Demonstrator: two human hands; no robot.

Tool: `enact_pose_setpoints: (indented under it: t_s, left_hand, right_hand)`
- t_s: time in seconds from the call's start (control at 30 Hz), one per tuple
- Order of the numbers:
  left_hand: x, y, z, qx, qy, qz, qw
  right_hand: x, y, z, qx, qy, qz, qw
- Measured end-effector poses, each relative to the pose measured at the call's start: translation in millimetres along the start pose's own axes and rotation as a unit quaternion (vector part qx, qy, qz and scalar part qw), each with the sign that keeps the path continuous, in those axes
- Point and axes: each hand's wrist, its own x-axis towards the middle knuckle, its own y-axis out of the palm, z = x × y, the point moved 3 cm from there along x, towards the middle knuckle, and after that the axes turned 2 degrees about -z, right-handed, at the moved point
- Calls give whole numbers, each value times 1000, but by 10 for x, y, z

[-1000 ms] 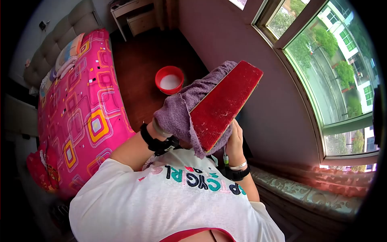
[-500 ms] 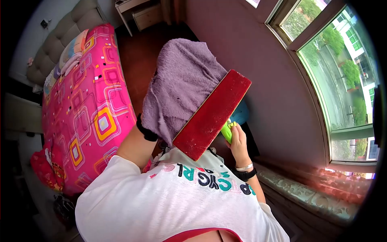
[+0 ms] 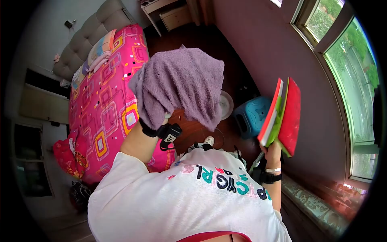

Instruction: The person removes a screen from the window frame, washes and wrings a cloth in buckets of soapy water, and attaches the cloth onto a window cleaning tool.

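A purple towel (image 3: 181, 82) drapes over my left hand (image 3: 166, 117) and hangs from it. Only a little of this hand shows at the towel's lower edge; its fingers are covered. On the right, my right hand (image 3: 273, 152) is closed round the lower end of a red-and-green tool. The tool has two long red slabs (image 3: 291, 117) with green parts between them, and it stands roughly upright, seen edge-on. The towel and the tool are well apart.
A pink patterned bed (image 3: 100, 101) lies on the left. Beyond my hands are a pale basin (image 3: 225, 105) and a blue box-like object (image 3: 253, 116) on the floor. A window (image 3: 350, 64) is at the right, above a patterned curtain (image 3: 312, 201). A desk (image 3: 159, 6) stands at the back.
The red tool has moved right, away from the towel, and turned edge-on. The towel now hangs spread over my left hand. The view has shifted, bringing the blue object into fuller sight.
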Motion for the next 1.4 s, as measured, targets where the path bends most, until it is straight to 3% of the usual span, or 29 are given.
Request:
enact_pose_setpoints:
  t_s: [0.1,0.27,0.37,0.43,0.47,0.63,0.8,0.97,1.03,1.07,1.1,1.23,1.27,1.4]
  left_hand:
    - [-67,273,180,57,-121,19,991]
    - [-132,595,615,52,-302,59,950]
    - [-186,596,778,20,-357,58,932]
    - [-213,534,814,-4,-379,45,924]
    - [-240,505,825,-15,-387,36,921]
    - [-319,334,737,-36,-389,-7,921]
    - [-352,335,768,-32,-348,-73,934]
    - [-255,357,755,6,-286,-114,951]
    - [-187,304,688,31,-257,-85,962]
    - [-157,294,658,42,-245,-71,966]
    - [-130,300,638,58,-234,-72,968]
    - [-115,238,523,140,-186,-105,967]
    - [-110,199,441,165,-171,-119,964]
    - [51,324,-102,176,-159,-16,971]
  right_hand:
    - [117,210,438,119,22,64,991]
    - [270,492,670,48,1,96,994]
    - [422,706,549,51,10,168,984]
    - [525,918,471,100,85,230,964]
    - [490,1019,520,89,111,195,970]
    - [499,872,546,67,47,162,983]
    - [697,466,420,53,87,83,991]
    - [655,395,322,59,107,72,990]
    - [607,381,282,52,91,106,989]
    - [524,445,344,74,101,67,990]
    - [485,438,344,57,69,139,986]
    - [273,625,596,8,-14,40,999]
    - [279,558,567,31,28,51,998]
    - [318,260,297,66,60,4,996]
